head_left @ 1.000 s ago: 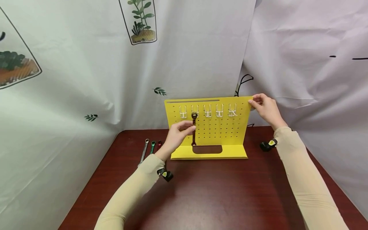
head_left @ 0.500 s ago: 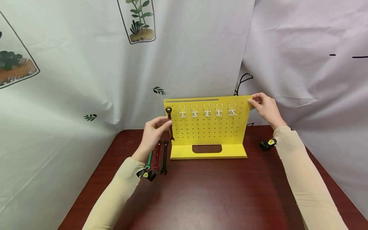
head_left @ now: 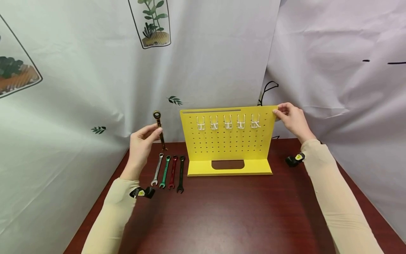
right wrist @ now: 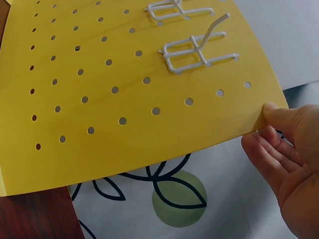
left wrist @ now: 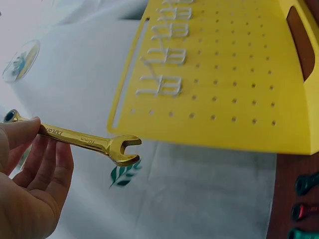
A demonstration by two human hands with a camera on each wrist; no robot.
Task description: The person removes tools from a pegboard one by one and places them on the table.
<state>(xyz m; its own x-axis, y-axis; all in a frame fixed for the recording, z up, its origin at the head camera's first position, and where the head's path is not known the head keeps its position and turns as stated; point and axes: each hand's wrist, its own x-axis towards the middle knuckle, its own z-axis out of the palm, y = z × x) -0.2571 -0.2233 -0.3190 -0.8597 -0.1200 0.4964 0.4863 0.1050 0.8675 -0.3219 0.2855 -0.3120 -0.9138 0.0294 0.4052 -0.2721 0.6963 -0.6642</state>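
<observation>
My left hand point(head_left: 140, 143) pinches a gold combination wrench point(left wrist: 82, 140) between thumb and fingers, held up in the air left of the yellow pegboard point(head_left: 228, 144). Its ring end points up and its open end down in the head view. "10mm" is marked on the shaft in the left wrist view. With thumb in front and fingers behind, my right hand point(head_left: 292, 120) grips the pegboard's upper right corner. Several white wire hooks point(head_left: 228, 123) sit in a row along the board's upper part, with nothing hanging on them.
Left of the board's base, a silver wrench point(head_left: 157, 170), a green wrench point(head_left: 165, 172), a red wrench point(head_left: 173, 172) and a black wrench point(head_left: 180, 174) lie side by side on the dark red table point(head_left: 228, 211). A printed white curtain point(head_left: 215, 60) hangs behind.
My left hand has carried the gold wrench leftward from in front of the pegboard to beyond its left edge, uncovering the wrenches on the table. My right hand stays on the corner.
</observation>
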